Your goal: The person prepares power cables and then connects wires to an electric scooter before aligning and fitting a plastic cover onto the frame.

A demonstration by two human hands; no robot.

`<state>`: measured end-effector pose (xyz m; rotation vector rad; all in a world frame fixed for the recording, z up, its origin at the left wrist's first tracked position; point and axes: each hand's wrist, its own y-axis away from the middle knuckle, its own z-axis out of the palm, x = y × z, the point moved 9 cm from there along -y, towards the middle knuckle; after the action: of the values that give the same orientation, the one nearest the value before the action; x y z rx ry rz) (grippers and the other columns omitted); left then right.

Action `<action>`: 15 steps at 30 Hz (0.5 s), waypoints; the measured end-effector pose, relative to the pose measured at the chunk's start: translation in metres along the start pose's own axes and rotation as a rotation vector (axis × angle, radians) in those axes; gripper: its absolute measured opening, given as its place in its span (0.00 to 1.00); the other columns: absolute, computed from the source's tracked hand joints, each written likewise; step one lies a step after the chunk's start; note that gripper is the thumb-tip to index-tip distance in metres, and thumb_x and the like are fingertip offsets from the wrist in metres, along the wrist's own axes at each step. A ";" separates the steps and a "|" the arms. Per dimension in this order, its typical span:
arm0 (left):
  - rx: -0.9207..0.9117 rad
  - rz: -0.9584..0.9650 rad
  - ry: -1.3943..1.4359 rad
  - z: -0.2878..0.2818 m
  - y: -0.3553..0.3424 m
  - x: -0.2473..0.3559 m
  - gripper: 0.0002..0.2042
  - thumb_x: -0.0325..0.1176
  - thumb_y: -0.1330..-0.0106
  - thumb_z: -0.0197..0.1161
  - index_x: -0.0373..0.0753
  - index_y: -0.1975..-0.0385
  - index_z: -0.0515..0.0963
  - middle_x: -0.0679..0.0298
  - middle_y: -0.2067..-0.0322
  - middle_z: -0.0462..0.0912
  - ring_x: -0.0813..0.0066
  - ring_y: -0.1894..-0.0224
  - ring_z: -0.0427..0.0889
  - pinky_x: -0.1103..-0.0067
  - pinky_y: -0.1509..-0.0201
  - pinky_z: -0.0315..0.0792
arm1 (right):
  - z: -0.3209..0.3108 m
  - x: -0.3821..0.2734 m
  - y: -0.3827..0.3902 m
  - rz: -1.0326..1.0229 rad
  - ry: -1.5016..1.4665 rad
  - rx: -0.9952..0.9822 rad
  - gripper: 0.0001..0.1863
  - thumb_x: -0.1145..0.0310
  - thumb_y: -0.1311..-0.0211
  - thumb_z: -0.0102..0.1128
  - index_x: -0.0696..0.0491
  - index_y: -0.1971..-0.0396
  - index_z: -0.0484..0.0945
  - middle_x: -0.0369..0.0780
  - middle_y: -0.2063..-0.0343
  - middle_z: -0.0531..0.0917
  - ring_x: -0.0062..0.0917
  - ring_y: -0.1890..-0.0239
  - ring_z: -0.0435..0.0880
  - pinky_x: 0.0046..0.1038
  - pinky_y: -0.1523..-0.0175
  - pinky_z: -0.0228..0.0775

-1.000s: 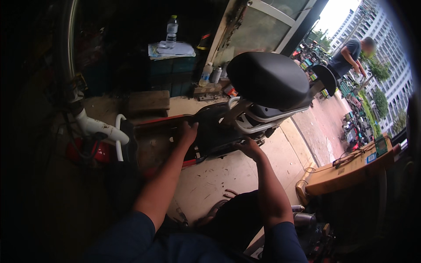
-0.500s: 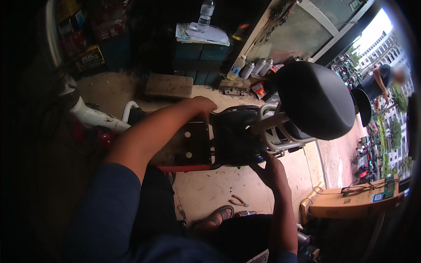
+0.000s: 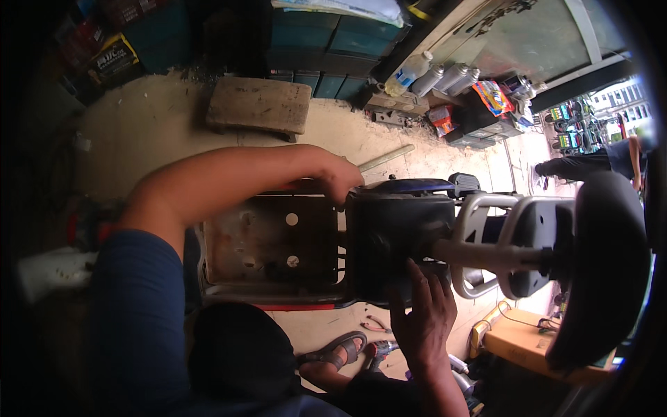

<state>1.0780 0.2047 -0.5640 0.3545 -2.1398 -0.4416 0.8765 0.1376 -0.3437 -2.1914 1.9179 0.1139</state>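
Observation:
An electric scooter lies across the view, with an open rusty floor tray [image 3: 271, 236] and a black plastic cover [image 3: 379, 229] beside it. My left hand [image 3: 340, 179] reaches over the tray, its fingers bent down around the cover's far left corner; some fingertips are hidden. Against the near side of the cover, my right hand [image 3: 425, 316] has its fingers stretched out and apart, fingertips close to or touching it. A grey seat post [image 3: 486, 253] rises from the cover and carries a black padded seat [image 3: 611, 271].
Behind the scooter stands a low wooden stool [image 3: 258, 105]. Spray cans [image 3: 455, 78] and a bottle [image 3: 408, 73] line the doorway. Pliers [image 3: 376, 324] and a power drill [image 3: 379, 353] lie by my sandalled foot. Near a cardboard box [image 3: 521, 340] is the right side; a person [image 3: 604, 163] is outside.
The view has shifted, with the seat now further right. My right hand has moved from beside the seat frame to the cover's near side. My left hand stays at the cover's far corner.

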 end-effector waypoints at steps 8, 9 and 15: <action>-0.100 0.113 0.145 -0.002 -0.004 -0.010 0.28 0.37 0.48 0.70 0.29 0.47 0.75 0.45 0.55 0.84 0.57 0.49 0.83 0.67 0.45 0.75 | 0.063 -0.019 -0.078 -0.007 0.074 -0.048 0.42 0.60 0.44 0.74 0.58 0.31 0.66 0.54 0.32 0.68 0.51 0.26 0.63 0.49 0.25 0.53; -0.136 0.133 0.193 0.002 -0.006 -0.013 0.28 0.37 0.48 0.70 0.29 0.47 0.75 0.46 0.55 0.84 0.58 0.49 0.83 0.67 0.45 0.75 | 0.069 -0.022 -0.086 -0.015 0.130 -0.046 0.43 0.57 0.44 0.73 0.58 0.31 0.66 0.55 0.32 0.68 0.51 0.26 0.63 0.50 0.24 0.51; -0.302 0.119 0.432 0.006 -0.004 -0.016 0.34 0.37 0.46 0.70 0.24 0.41 0.71 0.46 0.52 0.83 0.60 0.47 0.81 0.69 0.42 0.73 | 0.091 -0.023 -0.103 -0.016 0.381 -0.066 0.44 0.48 0.45 0.73 0.58 0.34 0.68 0.53 0.33 0.69 0.50 0.27 0.63 0.53 0.23 0.45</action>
<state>1.0821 0.2085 -0.5803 0.1331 -1.6362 -0.5555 0.9825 0.1919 -0.4148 -2.4113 2.1098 -0.2668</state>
